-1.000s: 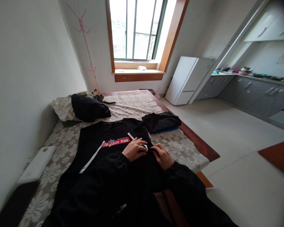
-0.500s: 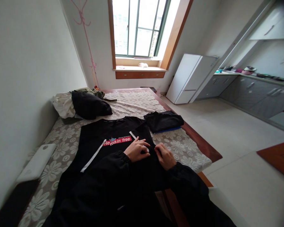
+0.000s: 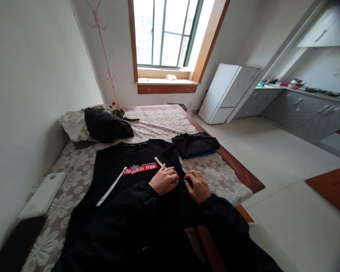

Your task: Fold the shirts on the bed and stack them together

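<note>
A black T-shirt (image 3: 113,158) lies spread on the flower-patterned cloth, with a red "Remain free" print across its chest. White strips show on both sides of the print, and the right sleeve is folded inward. My left hand (image 3: 164,180) rests over the shirt's right side, its fingers bent and closed on the black fabric. Close beside it, my right hand (image 3: 197,186) pinches the shirt's right edge between thumb and fingers. The fingertips of both hands almost meet, and the bit of cloth between them is partly hidden.
A folded black garment (image 3: 197,145) with blue beneath it lies right of the shirt. Behind, a clothes heap (image 3: 107,124) sits against the wall. A white object (image 3: 44,194) lies on the flowered cloth (image 3: 164,121) at left. A fridge (image 3: 222,92) stands beyond.
My left fingers have come down and closed onto the fabric, nearer to my right hand. My right hand has shifted slightly left; the shirt lies about the same.
</note>
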Demonstrator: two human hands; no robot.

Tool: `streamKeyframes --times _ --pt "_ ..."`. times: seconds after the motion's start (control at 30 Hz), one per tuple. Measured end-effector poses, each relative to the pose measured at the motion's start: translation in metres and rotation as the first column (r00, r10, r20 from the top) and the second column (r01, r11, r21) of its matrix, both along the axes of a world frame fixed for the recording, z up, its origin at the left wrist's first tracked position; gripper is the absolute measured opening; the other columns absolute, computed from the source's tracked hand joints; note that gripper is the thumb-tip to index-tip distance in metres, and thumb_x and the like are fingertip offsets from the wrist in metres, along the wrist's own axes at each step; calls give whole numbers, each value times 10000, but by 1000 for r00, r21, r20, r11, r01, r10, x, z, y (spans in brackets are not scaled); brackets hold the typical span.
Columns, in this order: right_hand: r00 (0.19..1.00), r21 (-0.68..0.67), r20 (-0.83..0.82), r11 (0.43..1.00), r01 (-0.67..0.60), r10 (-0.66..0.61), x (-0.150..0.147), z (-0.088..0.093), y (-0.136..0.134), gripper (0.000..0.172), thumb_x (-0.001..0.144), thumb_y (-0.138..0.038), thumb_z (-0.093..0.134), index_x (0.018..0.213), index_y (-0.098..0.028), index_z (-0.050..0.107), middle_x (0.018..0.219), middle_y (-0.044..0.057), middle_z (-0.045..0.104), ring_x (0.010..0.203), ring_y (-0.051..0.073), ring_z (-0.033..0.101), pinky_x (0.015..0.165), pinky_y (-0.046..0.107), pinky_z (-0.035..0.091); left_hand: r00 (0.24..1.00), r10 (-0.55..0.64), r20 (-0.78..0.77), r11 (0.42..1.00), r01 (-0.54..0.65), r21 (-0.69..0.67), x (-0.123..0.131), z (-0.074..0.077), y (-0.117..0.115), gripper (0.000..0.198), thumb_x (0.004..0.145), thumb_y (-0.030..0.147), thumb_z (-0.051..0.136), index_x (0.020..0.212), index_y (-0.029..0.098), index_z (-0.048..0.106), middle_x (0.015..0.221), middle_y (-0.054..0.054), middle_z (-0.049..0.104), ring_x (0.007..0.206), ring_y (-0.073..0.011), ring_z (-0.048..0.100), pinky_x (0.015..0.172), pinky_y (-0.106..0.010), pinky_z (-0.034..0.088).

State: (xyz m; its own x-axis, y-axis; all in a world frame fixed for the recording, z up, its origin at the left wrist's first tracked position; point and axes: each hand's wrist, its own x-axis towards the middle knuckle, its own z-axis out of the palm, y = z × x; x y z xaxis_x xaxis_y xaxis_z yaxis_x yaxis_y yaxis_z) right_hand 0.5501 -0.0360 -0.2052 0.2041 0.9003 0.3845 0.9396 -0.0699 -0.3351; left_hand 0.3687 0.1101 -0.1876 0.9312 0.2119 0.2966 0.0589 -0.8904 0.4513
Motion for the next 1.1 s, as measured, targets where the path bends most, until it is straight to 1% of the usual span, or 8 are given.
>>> streamKeyframes --times 0.17,0.27,0.37,0.5,0.7,0.9,1.0,1.1 --pt "999 5 19 999 38 -38 1 -2 0 288 826 -117 542 1070 -241 630 1103 84 673 1066 287 582 947 441 480 1000 -20 10 1000 20 10 0 -4 2 129 933 308 661 1022 249 732 1226 -66 712 1392 -309 516 1220 -644 264" --pt "998 4 19 998 66 -66 3 -6 1 345 810 -88 515 1104 -236 617 1078 82 676 1048 286 589 935 437 476 999 -38 20 998 37 45 0 -5 2 129 957 296 627 1036 244 715 1231 -59 715 1376 -285 532 1240 -605 253" --pt "997 10 8 997 70 -70 5 -8 1 335 836 -95 502 1118 -234 620 1070 89 672 1040 284 596 912 427 486 997 -72 32 994 69 90 1 -4 0 155 982 247 564 1080 230 684 1210 -61 720 1291 -236 595 1254 -518 274" --pt "998 13 3 998 66 -66 6 -9 1 256 867 -107 492 1042 -239 624 1037 87 668 1017 273 605 881 408 489 996 -80 31 991 76 110 1 0 -1 180 1002 238 507 1084 221 667 1179 -69 718 1162 -211 650 1198 -433 373" --pt "993 11 53 994 109 -110 3 -6 0 215 872 -119 497 1009 -235 614 989 78 674 981 272 606 845 405 460 996 -89 15 993 88 85 -2 5 -2 216 964 302 566 1146 231 657 1193 -86 705 1169 -253 627 1111 -437 440" --pt "990 22 77 993 115 -117 3 -5 0 343 848 -125 510 1153 -231 627 1007 80 665 983 275 608 859 404 472 996 84 23 996 -85 28 -5 2 -5 586 847 353 690 1409 258 554 1515 -101 541 1469 -372 377 1235 -673 149" --pt "993 19 60 995 103 -104 3 -6 0 406 843 -111 491 1210 -231 617 995 77 660 955 264 613 865 400 485 984 177 17 984 -177 16 -5 1 -4 534 850 330 671 1370 254 578 1524 -110 526 1487 -387 343 1220 -715 120" --pt "993 -15 79 996 89 -87 2 -7 -1 492 811 -89 492 1260 -235 629 975 78 648 949 265 609 873 402 492 970 240 32 971 -240 9 -4 3 0 379 834 168 607 1204 245 641 1370 -105 631 1418 -333 445 1239 -663 153"
